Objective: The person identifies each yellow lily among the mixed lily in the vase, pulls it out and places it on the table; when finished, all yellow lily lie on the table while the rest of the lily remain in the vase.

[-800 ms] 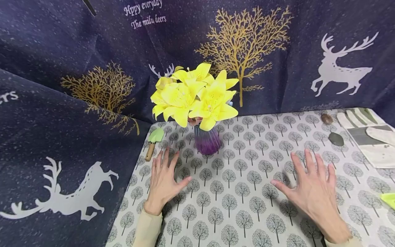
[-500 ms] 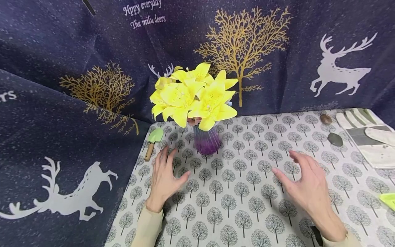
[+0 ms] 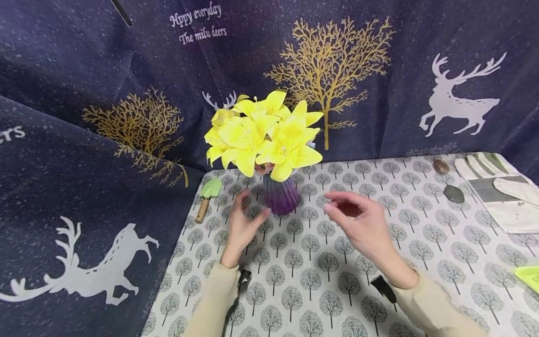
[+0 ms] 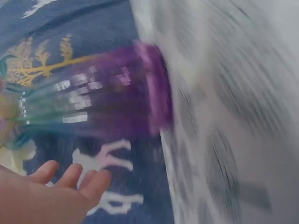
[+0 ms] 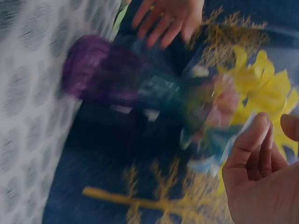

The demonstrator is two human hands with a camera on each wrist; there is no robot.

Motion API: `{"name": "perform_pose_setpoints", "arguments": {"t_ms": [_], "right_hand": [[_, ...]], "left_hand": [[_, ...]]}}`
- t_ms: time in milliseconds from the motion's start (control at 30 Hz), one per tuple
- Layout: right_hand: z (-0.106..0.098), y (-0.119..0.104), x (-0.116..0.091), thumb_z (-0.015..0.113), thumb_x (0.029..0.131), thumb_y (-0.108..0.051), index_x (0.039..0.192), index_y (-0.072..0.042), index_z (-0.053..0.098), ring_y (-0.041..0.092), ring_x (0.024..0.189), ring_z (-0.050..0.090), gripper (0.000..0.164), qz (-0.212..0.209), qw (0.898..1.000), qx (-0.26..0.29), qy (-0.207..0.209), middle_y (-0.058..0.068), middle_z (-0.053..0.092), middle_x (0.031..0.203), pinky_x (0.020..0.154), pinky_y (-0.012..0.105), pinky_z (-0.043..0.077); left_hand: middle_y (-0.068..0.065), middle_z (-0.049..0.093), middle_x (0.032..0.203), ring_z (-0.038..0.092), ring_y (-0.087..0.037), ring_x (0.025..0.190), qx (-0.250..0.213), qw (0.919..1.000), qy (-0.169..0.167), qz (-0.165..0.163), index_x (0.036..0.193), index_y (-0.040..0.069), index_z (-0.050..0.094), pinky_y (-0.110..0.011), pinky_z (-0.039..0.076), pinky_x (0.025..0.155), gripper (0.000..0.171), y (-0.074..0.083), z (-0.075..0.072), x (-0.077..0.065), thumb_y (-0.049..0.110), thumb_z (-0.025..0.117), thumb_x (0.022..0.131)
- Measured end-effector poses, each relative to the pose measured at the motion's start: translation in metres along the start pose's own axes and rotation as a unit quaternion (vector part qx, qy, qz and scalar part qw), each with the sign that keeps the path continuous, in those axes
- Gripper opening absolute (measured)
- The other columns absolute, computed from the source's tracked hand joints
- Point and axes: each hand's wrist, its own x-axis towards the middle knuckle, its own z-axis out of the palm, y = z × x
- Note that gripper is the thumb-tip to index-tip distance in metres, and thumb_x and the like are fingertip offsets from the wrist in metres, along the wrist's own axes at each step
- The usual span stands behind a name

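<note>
A ribbed glass vase (image 3: 280,195), purple at its base and teal above, stands upright on the cloth with yellow lilies (image 3: 263,138) in it. Just left of the vase is my left hand (image 3: 243,229), thumb and fingers spread apart and holding nothing. In the left wrist view a small gap shows between those fingers and the blurred vase (image 4: 103,95). My right hand (image 3: 364,224) hovers to the right of the vase, apart from it, with bent fingers and nothing in them. Pink and blue flowers (image 5: 224,100) show at the vase's mouth in the right wrist view.
A small green trowel (image 3: 206,199) with a wooden handle lies left of the left hand. A brown stone (image 3: 441,166), a dark stone (image 3: 454,194) and striped gloves (image 3: 501,194) lie at the back right. Something lime green (image 3: 528,277) shows at the right edge.
Both hands have moved forward and inward toward the vase, the right hand farther. The right fingers, spread before, have bent in toward the thumb. The vase has not moved.
</note>
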Motion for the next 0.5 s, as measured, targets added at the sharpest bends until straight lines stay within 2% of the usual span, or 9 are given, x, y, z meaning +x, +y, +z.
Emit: {"name": "perform_pose_setpoints", "arguments": {"t_ms": [100, 200, 267, 400, 500], "right_hand": [[0.019, -0.008, 0.015, 0.075, 0.086, -0.002, 0.111, -0.001, 0.073, 0.004, 0.066, 0.062, 0.025, -0.041, 0.999, 0.03, -0.001, 0.005, 0.073, 0.084, 0.058, 0.019, 0.056], [0.036, -0.013, 0.032, 0.078, 0.085, -0.004, 0.112, -0.002, 0.074, 0.004, 0.061, 0.06, 0.028, -0.076, 0.997, 0.02, 0.016, 0.01, 0.075, 0.083, 0.054, 0.018, 0.053], [0.045, -0.016, 0.042, 0.079, 0.085, -0.007, 0.107, -0.003, 0.075, 0.004, 0.061, 0.06, 0.023, -0.087, 0.996, 0.007, 0.027, 0.01, 0.076, 0.082, 0.054, 0.018, 0.052], [0.059, -0.019, 0.059, 0.076, 0.086, -0.009, 0.092, -0.005, 0.076, 0.006, 0.061, 0.062, 0.008, -0.078, 0.996, -0.021, 0.044, 0.009, 0.077, 0.076, 0.056, 0.017, 0.052], [0.065, -0.021, 0.068, 0.073, 0.088, -0.01, 0.088, -0.006, 0.077, 0.008, 0.056, 0.06, 0.005, -0.07, 0.996, -0.039, 0.042, 0.009, 0.075, 0.07, 0.052, 0.018, 0.051]], "left_hand": [[-0.022, 0.045, 0.151, 0.045, -0.04, 0.142, -0.074, 0.9962, -0.018, -0.044, 0.149, 0.006, 0.04, -0.052, 0.039, 0.121, 0.083, 0.006, 0.013, 0.008, 0.024, 0.083, 0.08], [-0.018, 0.048, 0.149, 0.049, -0.037, 0.139, -0.089, 0.9946, -0.017, -0.051, 0.149, 0.01, 0.041, -0.05, 0.04, 0.121, 0.085, 0.008, 0.024, 0.017, 0.024, 0.085, 0.077], [-0.014, 0.052, 0.147, 0.053, -0.034, 0.136, -0.089, 0.9948, -0.011, -0.048, 0.148, 0.013, 0.043, -0.05, 0.043, 0.118, 0.084, 0.008, 0.029, 0.022, 0.025, 0.086, 0.077], [-0.008, 0.06, 0.138, 0.061, -0.028, 0.125, -0.066, 0.9966, 0.001, -0.049, 0.143, 0.017, 0.048, -0.046, 0.051, 0.11, 0.084, 0.003, 0.037, 0.03, 0.03, 0.09, 0.072], [-0.008, 0.062, 0.136, 0.063, -0.027, 0.123, -0.03, 0.9985, 0.007, -0.045, 0.142, 0.017, 0.049, -0.045, 0.052, 0.108, 0.087, 0.0, 0.041, 0.036, 0.037, 0.092, 0.068]]}}
